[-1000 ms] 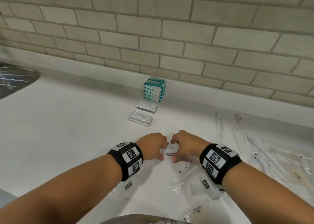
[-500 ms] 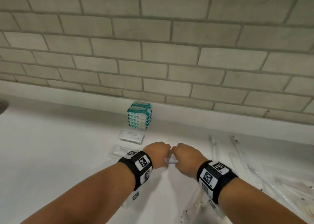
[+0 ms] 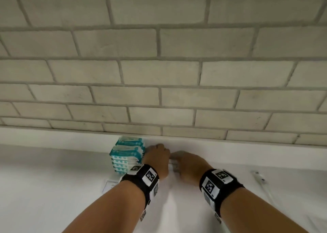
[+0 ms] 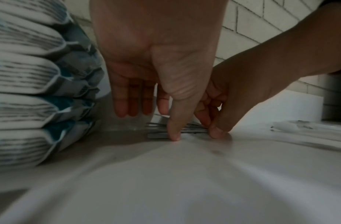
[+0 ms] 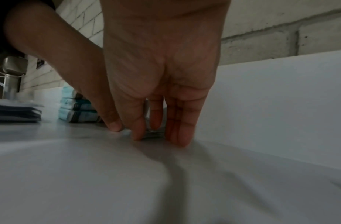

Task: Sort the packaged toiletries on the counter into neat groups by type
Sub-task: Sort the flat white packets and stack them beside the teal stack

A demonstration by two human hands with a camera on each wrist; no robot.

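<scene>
Both hands are working close together at the back of the white surface (image 3: 53,188), just below the brick wall (image 3: 159,73). The left hand (image 3: 157,159) and the right hand (image 3: 189,167) are pinching a small stack of flat sachets (image 4: 186,130) between them, and the stack is lying on the surface right beside the pile of teal-and-white wipe packs (image 3: 127,155).

In the left wrist view, the left thumb is pressing down at the near edge of the sachets while the other fingers (image 4: 135,103) are hanging straight behind them. The right thumb is touching the surface at the stack's other end. The right wrist view is showing the right fingers (image 5: 181,124) pointing down around the same stack, tips on the surface. So each grip is narrow, closing on the sachets from opposite sides.

The wipe packs are standing several high against the back ledge; their printing is too blurred to read. A flat white packet with a bordered label (image 3: 110,186) is lying just in front of them, partly hidden by the left wristband, its writing illegible. A long clear-wrapped item (image 3: 260,177) is lying off to the right.
</scene>
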